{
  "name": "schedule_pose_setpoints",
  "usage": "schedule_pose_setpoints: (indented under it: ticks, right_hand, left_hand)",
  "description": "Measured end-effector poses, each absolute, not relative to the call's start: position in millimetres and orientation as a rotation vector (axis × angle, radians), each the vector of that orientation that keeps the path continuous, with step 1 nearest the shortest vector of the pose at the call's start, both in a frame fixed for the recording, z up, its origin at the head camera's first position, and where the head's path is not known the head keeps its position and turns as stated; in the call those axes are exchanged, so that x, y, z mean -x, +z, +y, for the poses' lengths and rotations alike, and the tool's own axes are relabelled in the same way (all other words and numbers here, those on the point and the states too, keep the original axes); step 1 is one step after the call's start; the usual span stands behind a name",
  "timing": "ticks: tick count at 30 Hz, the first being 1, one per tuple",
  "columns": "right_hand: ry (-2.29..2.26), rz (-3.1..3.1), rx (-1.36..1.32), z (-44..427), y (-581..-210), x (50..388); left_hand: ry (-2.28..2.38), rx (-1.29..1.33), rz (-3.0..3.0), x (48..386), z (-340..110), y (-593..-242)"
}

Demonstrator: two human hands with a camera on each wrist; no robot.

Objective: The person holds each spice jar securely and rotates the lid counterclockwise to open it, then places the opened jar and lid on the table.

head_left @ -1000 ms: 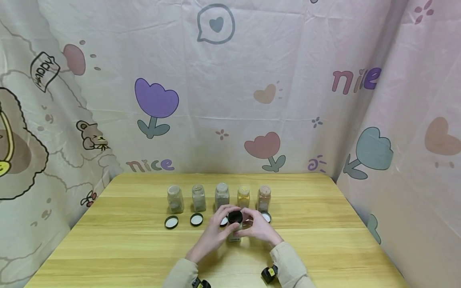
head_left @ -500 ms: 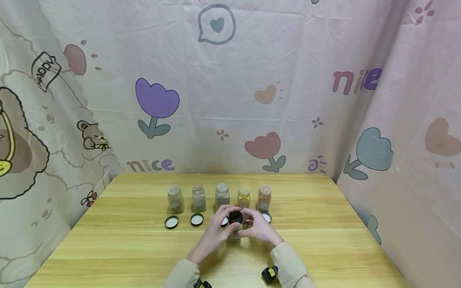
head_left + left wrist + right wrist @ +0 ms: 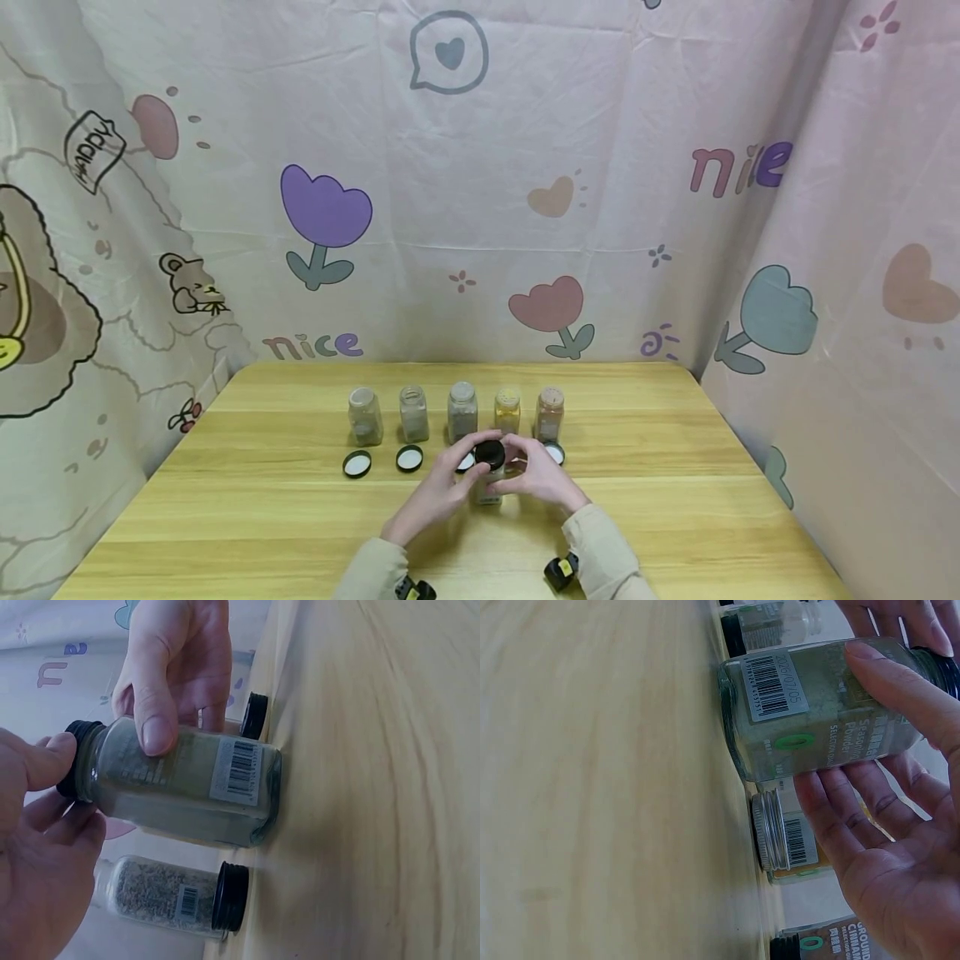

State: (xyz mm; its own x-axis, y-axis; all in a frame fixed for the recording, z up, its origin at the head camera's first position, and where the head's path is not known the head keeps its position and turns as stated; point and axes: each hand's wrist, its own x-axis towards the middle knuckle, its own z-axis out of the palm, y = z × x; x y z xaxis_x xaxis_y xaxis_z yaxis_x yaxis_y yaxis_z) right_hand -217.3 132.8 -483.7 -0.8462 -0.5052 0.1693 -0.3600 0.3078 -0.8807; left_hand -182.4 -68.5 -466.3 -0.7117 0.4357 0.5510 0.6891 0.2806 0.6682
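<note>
A glass seasoning powder jar (image 3: 817,705) with greenish contents stands upright near the middle of the table, black lid (image 3: 490,454) on its top. Around that lid, the thumb and fingers of my left hand (image 3: 438,492) grip from the left side. My right hand (image 3: 538,477) holds the jar's body from the right, thumb on the near face and fingers on the other side. In the left wrist view the jar's barcode label (image 3: 238,771) shows near its base. Whether the lid is fully seated cannot be told.
Behind the hands stand several uncapped jars in a row, including a yellow-filled jar (image 3: 507,410) and a ground cinnamon jar (image 3: 550,414). Black lids, such as the leftmost lid (image 3: 357,464), lie white side up before them. A silver lid (image 3: 769,830) leans near the yellow jar.
My left hand has turned slightly around the lid, its wrist shifting a little to the left. My right hand keeps its hold on the jar, which stays in place.
</note>
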Motion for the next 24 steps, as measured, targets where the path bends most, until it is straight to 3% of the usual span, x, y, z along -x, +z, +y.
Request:
schedule_pose_setpoints:
  ticks: [9,24]
  right_hand:
    - [-1.579,2.426,0.855,133.2,-482.5,217.2]
    - [-1.561,2.432,0.814,133.1,-482.9,217.9]
  left_hand:
    - [-1.367,0.914,-2.258,183.5,-62.2,-471.0]
    - [-1.415,1.029,-2.303,182.9,-70.5,-466.5]
